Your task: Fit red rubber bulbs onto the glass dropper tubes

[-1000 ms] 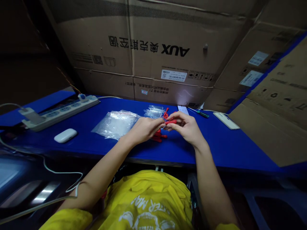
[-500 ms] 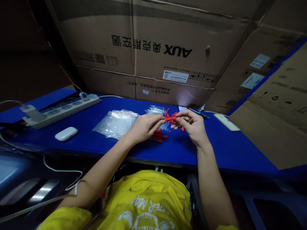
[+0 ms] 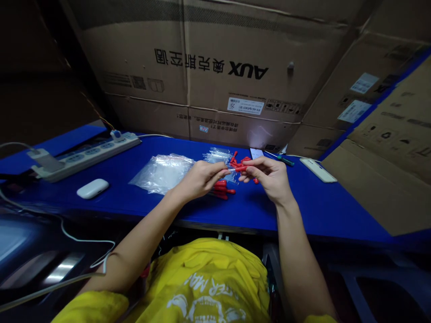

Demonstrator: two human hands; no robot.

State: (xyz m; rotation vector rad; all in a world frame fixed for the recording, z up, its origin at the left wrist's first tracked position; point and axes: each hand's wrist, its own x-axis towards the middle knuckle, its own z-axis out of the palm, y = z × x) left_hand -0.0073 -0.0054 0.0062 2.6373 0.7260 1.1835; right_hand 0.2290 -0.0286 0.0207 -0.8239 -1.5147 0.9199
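My left hand and my right hand meet above the blue table, fingers pinched. Between them is a small red rubber bulb with a thin clear tube; the right fingers grip the red bulb, and the left fingertips pinch the clear tube end. Several more red bulbs lie on the table under my hands. A bundle of clear tubes lies just behind them. A pile of clear plastic bags sits left of my hands.
A white power strip and a white earbud case lie at the left. A white phone and a green-handled screwdriver lie at the right. Big cardboard boxes wall the back and right.
My hands rose slightly off the table and drew a little apart; the red bulb now sits in the right fingers with the clear tube held by the left.
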